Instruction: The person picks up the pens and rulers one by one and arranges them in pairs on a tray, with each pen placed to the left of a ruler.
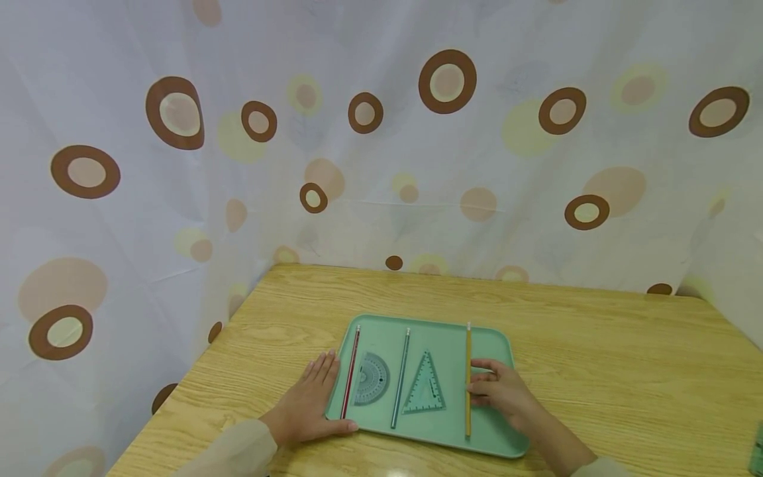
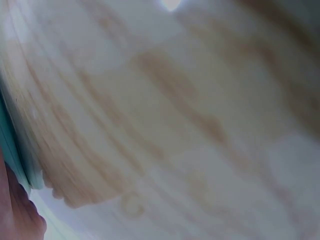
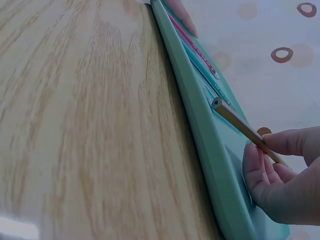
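Note:
A yellow pencil [image 1: 468, 377] is pinched between the thumb and fingers of my right hand [image 1: 501, 392], over the right part of a green tray [image 1: 411, 427]. In the right wrist view the pencil [image 3: 240, 123] stands off the tray's floor, its flat unsharpened end toward the camera. My left hand [image 1: 310, 401] rests at the tray's left edge, fingers straight and thumb along the near corner. Inside the tray lie a red pencil [image 1: 351, 372], a clear protractor [image 1: 372, 379], a dark teal pencil [image 1: 401, 377] and a clear set square [image 1: 426, 391], from left to right.
The tray sits on a wood-grain table [image 1: 626, 371] near its front edge. A patterned curtain [image 1: 381, 159] hangs behind and along the sides. Part of a green object [image 1: 756, 450] shows at the far right edge.

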`<state>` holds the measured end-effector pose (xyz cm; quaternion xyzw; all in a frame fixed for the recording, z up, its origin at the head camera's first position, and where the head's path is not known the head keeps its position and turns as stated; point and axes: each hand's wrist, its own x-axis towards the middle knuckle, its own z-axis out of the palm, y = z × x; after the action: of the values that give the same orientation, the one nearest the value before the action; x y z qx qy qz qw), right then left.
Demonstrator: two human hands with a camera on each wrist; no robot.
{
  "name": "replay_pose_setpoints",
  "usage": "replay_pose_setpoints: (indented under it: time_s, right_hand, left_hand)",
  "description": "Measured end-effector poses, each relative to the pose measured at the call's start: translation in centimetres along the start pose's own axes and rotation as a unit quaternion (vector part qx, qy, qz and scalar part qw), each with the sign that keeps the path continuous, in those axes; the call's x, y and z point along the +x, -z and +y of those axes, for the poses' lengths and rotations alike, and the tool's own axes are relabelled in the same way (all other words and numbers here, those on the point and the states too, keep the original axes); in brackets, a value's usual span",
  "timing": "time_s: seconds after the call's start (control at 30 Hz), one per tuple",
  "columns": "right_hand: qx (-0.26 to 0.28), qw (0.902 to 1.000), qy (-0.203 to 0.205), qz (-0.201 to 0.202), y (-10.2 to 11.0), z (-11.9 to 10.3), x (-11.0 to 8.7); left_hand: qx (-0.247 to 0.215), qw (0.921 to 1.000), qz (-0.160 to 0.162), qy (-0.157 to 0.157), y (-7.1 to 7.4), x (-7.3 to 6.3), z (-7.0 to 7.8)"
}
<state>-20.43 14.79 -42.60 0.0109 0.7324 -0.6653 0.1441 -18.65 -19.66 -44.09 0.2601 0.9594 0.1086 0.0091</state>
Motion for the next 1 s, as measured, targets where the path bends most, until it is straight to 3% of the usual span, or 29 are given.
replay_pose_setpoints:
  time_s: [0.5,1.0]
  right_hand:
    - [-0.043,0.9978,-0.008,0.049,-1.5,-0.5,0.4]
    - [-0.152,0.9843,-0.002,0.09,-2.8,-1.5,0.1]
  left_hand:
    - [0.001,1.0,0.0,-0.001,-0.1,0.1,0.0]
    - [0.001,1.0,-0.001,0.0,0.0,0.0,0.0]
